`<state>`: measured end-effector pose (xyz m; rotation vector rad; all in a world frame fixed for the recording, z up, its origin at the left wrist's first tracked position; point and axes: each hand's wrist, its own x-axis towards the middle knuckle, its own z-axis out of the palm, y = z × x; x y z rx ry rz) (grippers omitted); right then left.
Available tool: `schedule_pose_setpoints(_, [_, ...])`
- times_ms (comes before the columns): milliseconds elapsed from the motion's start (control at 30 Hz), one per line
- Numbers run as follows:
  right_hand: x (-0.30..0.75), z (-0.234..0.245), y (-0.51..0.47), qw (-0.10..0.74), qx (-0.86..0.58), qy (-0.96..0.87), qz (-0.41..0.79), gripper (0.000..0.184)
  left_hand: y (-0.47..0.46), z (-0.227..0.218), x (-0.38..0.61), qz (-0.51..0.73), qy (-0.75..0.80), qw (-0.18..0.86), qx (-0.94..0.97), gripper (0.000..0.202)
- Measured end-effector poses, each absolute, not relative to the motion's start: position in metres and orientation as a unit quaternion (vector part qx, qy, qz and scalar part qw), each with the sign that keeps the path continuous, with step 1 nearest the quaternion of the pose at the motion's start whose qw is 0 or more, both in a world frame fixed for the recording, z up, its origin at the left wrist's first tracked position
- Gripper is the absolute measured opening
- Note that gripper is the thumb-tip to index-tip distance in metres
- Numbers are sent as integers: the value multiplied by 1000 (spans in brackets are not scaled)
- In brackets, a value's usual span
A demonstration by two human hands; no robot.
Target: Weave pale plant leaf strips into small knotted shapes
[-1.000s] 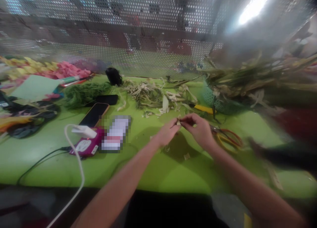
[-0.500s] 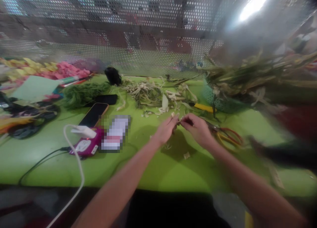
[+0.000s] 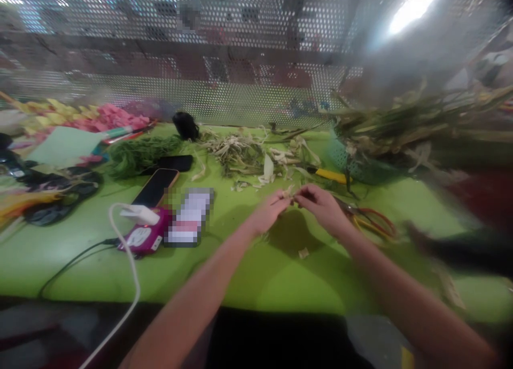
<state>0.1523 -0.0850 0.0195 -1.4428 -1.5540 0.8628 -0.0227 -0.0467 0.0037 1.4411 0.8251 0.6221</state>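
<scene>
My left hand (image 3: 268,213) and my right hand (image 3: 323,206) meet above the green table (image 3: 248,273), fingertips pinched together on a small pale piece of dried leaf (image 3: 287,193). Both hands are closed around it and the piece is mostly hidden by the fingers. A small pale scrap (image 3: 303,253) lies on the table just below my hands. A heap of dried leaf strips (image 3: 244,152) lies just beyond them.
Orange-handled scissors (image 3: 371,222) lie right of my right hand, a yellow-handled tool (image 3: 329,175) behind it. Two phones (image 3: 155,186), a pink device (image 3: 143,235) with a white cable (image 3: 128,273), green fibres (image 3: 138,152) and coloured pieces (image 3: 92,117) sit left. A green basket of stalks (image 3: 360,168) stands right; perforated metal screen behind.
My hands have stayed together over the same spot, with only small finger movements on the leaf piece. The view has shifted slightly.
</scene>
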Motion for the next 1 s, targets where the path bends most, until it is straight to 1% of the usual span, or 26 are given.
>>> schedule_pose_setpoints(133, [154,19,-85,433,-569,-617,329,32,-48,3,-19,264,375,587,667,17])
schedule_pose_setpoints(200, [153,18,-86,434,-571,-620,317,31,-49,1,-16,266,374,570,682,14])
schedule_pose_setpoints(267, [152,16,-87,441,-576,-622,294,25,-49,-3,-14,277,357,555,698,13])
schedule_pose_setpoints(400, [151,11,-88,469,-585,-614,247,20,-44,-12,-13,284,335,524,730,16])
schedule_pose_setpoints(467, [150,10,-87,481,-587,-595,265,19,-42,-13,-14,274,337,510,742,20])
schedule_pose_setpoints(633, [150,8,-83,512,-573,-514,381,20,-42,-10,-14,266,313,502,761,23])
schedule_pose_setpoints(767, [152,9,-81,532,-560,-502,390,22,-45,-6,-15,281,281,514,760,22])
schedule_pose_setpoints(833, [152,12,-81,529,-559,-504,393,22,-46,-5,-15,288,279,530,747,24])
schedule_pose_setpoints(1000, [152,19,-83,522,-570,-508,381,22,-48,-2,-15,292,327,563,701,33])
